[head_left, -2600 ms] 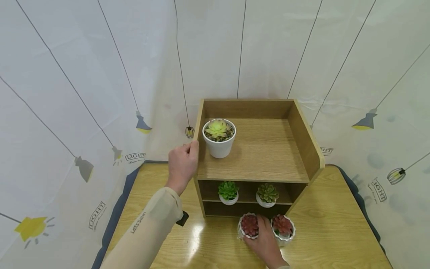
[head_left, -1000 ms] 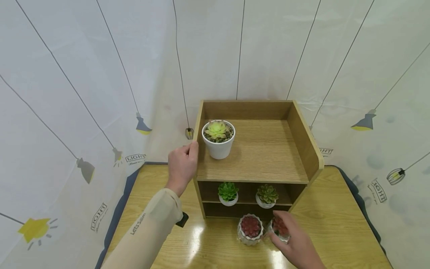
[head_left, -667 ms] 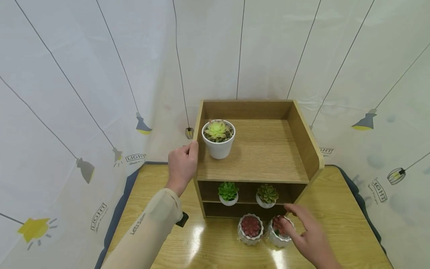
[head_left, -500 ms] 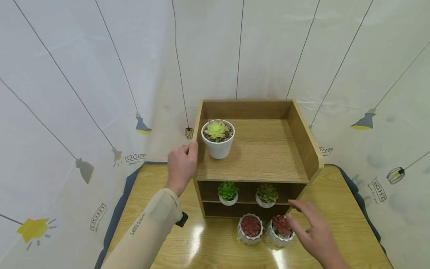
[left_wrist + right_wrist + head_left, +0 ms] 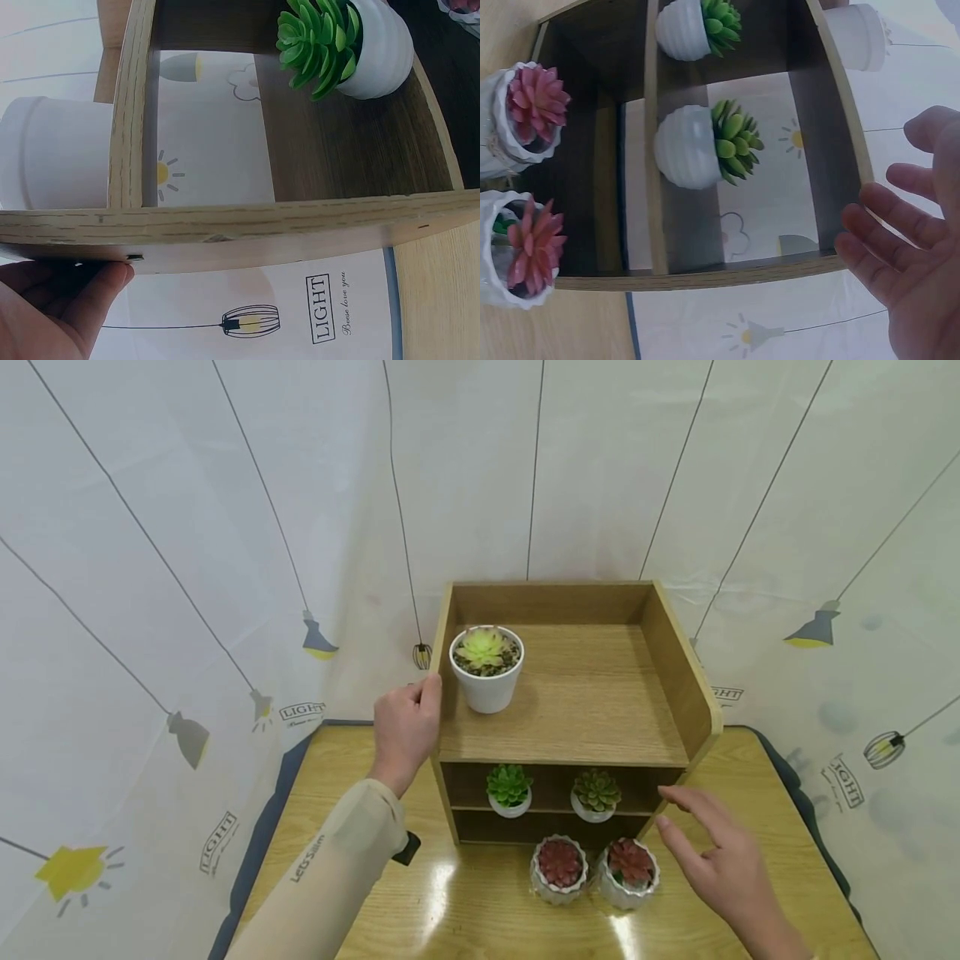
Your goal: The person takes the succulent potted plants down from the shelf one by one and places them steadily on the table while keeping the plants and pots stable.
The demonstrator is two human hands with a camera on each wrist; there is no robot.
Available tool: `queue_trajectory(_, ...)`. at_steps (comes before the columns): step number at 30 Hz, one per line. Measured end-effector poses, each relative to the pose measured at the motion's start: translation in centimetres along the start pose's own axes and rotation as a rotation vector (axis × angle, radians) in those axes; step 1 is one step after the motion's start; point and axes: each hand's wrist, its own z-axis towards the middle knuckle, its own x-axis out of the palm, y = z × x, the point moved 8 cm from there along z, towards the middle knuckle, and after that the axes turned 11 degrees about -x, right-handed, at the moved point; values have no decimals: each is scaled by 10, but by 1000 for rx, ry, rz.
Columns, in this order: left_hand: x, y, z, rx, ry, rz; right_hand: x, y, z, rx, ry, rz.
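Observation:
A wooden shelf unit stands on the table. My left hand rests with curled fingers against the outside of its left side panel, thumb touching the wood; no finger shows over the panel. Beside the shelf's right front edge, my right hand is held with fingers extended, holding nothing. A pale-green succulent in a white pot sits at left on top. The middle shelf bears a bright green succulent and a duller green succulent. In front stand two red succulents in scalloped white pots, the left one and the right one.
The wooden table extends to both sides of the shelf. White sheeting printed with lamps encloses the back and sides. The shelf's lowest compartment lies behind the two red succulents.
My right hand has let go of the red succulents' pots and drawn back to the right and slightly away from me. My left hand stays at the shelf's side; the pots stand where they were.

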Motion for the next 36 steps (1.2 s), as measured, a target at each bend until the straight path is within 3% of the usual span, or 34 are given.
queue_trajectory(24,1,1,0,-12,20,-4,-26,-12,29,15,-112,-18)
queue_trajectory(36,1,1,0,-14,25,-4,-44,-17,44,-16,-259,-48)
